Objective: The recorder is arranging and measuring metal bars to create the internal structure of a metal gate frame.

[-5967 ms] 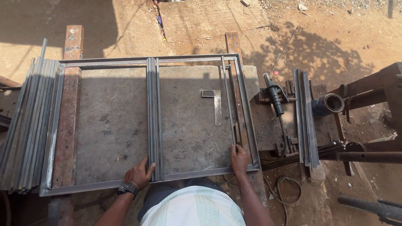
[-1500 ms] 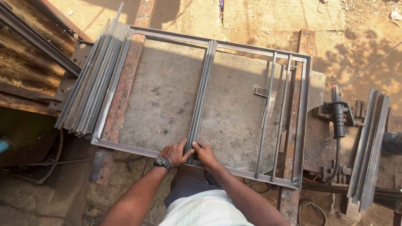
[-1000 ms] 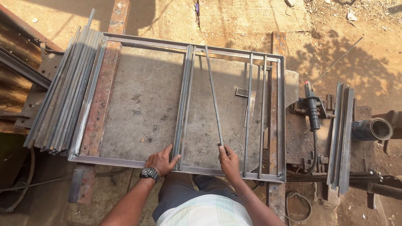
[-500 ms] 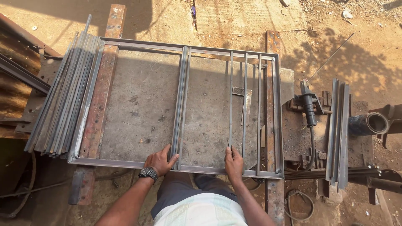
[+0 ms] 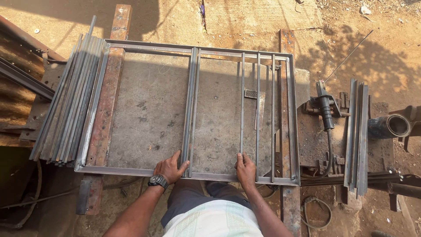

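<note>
Your right hand (image 5: 245, 170) rests on the near end of a thin steel bar (image 5: 241, 103), fingers curled over it where it meets the near rail of the rectangular steel frame (image 5: 290, 114); whether they truly pinch it you cannot tell. The bar's long axis runs straight away from you, from the frame's near rail to its far rail, parallel to the frame's short sides. It lies beyond your grip, stretching forward from your fingertips. Your left hand (image 5: 172, 168) lies flat and spread on the near rail, fingers touching the foot of the double centre upright (image 5: 191, 105). Two more thin bars (image 5: 265, 109) stand just right of yours inside the frame. Left of the frame lies a bundle of steel strips (image 5: 68, 105)
</note>
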